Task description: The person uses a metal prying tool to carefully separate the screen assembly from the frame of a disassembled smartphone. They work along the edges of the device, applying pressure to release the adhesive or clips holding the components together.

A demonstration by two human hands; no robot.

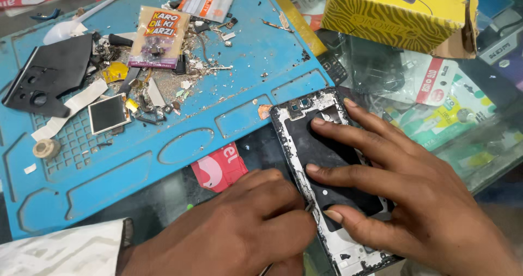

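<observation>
An opened phone (pixel 327 150), with a black inner plate and a white-rimmed frame, lies at the right edge of a blue work mat (pixel 163 156). My right hand (pixel 414 199) presses flat on it with its fingers spread over the black plate. My left hand (pixel 245 227) is closed around a thin metal tool (pixel 309 206). The tool's tip touches the phone's left edge.
On the mat are a black phone back cover (pixel 52 74), a small square screen part (pixel 108 113), a plastic packet (pixel 159 36), a tape roll (pixel 46 148) and several scraps. A yellow box (pixel 397 11) stands at the back right. A pink card (pixel 220 170) lies under the mat's edge.
</observation>
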